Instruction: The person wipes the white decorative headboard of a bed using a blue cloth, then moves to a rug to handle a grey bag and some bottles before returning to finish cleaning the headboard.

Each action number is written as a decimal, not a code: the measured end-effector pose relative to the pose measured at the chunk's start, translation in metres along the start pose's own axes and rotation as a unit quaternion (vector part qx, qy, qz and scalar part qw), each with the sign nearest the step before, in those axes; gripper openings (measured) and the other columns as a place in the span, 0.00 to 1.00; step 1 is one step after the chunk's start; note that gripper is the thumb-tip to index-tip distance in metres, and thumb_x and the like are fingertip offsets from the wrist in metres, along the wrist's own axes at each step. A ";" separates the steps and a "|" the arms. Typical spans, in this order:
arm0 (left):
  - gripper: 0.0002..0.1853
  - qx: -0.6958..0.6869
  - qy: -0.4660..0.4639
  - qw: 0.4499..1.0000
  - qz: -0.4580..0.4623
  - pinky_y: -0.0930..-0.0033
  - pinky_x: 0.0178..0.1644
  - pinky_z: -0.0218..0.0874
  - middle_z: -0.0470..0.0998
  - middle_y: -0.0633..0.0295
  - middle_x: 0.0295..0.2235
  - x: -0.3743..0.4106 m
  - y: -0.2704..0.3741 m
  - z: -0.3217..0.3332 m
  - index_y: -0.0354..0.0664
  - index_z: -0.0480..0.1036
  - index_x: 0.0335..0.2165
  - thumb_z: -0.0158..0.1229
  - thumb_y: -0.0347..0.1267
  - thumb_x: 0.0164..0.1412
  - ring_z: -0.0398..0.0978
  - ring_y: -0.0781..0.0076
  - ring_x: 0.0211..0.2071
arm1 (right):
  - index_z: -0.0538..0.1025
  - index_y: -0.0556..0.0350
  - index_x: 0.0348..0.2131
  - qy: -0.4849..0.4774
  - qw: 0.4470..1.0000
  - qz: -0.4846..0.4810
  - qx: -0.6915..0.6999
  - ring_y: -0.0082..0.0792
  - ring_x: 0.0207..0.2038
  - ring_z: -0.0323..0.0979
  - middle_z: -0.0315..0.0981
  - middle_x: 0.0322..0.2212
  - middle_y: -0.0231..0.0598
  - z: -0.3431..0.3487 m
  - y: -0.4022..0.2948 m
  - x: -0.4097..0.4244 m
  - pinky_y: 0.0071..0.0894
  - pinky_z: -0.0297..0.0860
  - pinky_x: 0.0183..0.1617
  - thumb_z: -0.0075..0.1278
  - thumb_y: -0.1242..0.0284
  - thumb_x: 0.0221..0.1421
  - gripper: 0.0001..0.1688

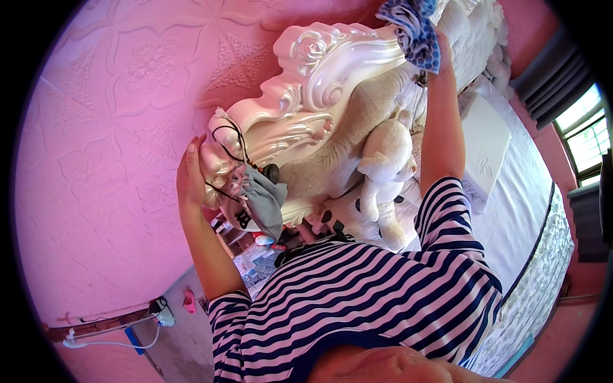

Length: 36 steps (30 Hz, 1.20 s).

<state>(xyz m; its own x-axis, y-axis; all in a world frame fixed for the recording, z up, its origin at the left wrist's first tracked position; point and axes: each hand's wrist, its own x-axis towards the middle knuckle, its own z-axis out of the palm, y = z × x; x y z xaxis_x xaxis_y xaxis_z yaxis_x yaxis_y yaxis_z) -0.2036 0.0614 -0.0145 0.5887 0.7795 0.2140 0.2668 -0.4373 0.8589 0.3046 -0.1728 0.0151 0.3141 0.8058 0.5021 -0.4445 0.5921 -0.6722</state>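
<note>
My right hand (444,51) is shut on a crumpled blue-and-white patterned cloth (415,36) at the top of the carved, pearly white headboard (357,57). At the headboard's left end, my left hand (192,174) rests against the outer carved edge, its fingers hidden in part behind it. A grey drawstring pouch (265,198) and a black cord with beads (237,141) hang over that end, beside the left hand. A cream plush toy (387,153) leans below the padded, wrinkled fabric panel (325,172) of the headboard.
A white pillow (486,148) lies on the bed (512,206) at the right. The embossed pink wall (119,191) runs along the left. Small bottles (262,240) and other items stand below the headboard's end. A pink slipper (189,301) and a white power cord (119,343) are lower left.
</note>
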 end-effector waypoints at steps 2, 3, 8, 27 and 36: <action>0.34 -0.017 -0.008 1.000 -0.006 0.65 0.61 0.44 0.63 0.47 0.54 0.001 0.002 0.001 0.33 0.66 0.50 0.31 0.52 0.64 0.57 0.59 0.58 | 0.68 0.62 0.48 0.127 0.965 0.049 -0.223 0.39 0.42 0.72 0.72 0.41 0.45 -0.019 -0.001 0.015 0.37 0.68 0.48 0.39 0.68 0.58 0.22; 0.34 -0.024 -0.012 1.000 -0.010 0.65 0.61 0.44 0.63 0.47 0.54 0.001 0.003 0.002 0.34 0.66 0.50 0.31 0.52 0.64 0.57 0.58 0.58 | 0.68 0.60 0.48 0.188 0.923 0.072 -0.328 0.39 0.43 0.71 0.72 0.42 0.45 -0.036 0.001 0.028 0.37 0.68 0.48 0.41 0.67 0.57 0.22; 0.34 0.003 -0.002 1.000 -0.011 0.65 0.61 0.44 0.64 0.48 0.53 0.002 0.002 0.001 0.34 0.66 0.50 0.31 0.52 0.65 0.58 0.59 0.57 | 0.69 0.44 0.51 0.263 0.493 -0.001 -0.830 0.40 0.48 0.68 0.68 0.47 0.44 -0.078 0.012 0.058 0.38 0.64 0.50 0.50 0.64 0.54 0.24; 0.33 0.044 0.005 0.999 0.004 0.64 0.62 0.42 0.62 0.45 0.55 -0.001 0.005 0.001 0.36 0.67 0.50 0.29 0.50 0.65 0.55 0.56 0.59 | 0.76 0.57 0.40 -0.053 0.550 0.239 -0.798 0.39 0.30 0.71 0.75 0.27 0.47 -0.031 0.008 0.089 0.31 0.66 0.38 0.47 0.69 0.38 0.25; 0.34 0.016 -0.001 1.000 -0.022 0.65 0.62 0.42 0.62 0.47 0.55 0.001 0.003 0.001 0.34 0.66 0.50 0.29 0.51 0.65 0.56 0.58 0.59 | 0.76 0.55 0.40 0.016 0.506 0.104 -0.856 0.46 0.42 0.68 0.70 0.37 0.53 -0.002 0.018 0.037 0.36 0.64 0.47 0.48 0.64 0.43 0.23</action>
<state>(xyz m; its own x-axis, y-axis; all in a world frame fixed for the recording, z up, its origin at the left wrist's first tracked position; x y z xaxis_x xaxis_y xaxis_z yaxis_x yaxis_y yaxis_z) -0.2017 0.0603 -0.0126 0.5775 0.7973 0.1755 0.3170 -0.4171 0.8518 0.3098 -0.1320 0.0209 0.4356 0.8364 0.3328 0.8989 -0.3851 -0.2088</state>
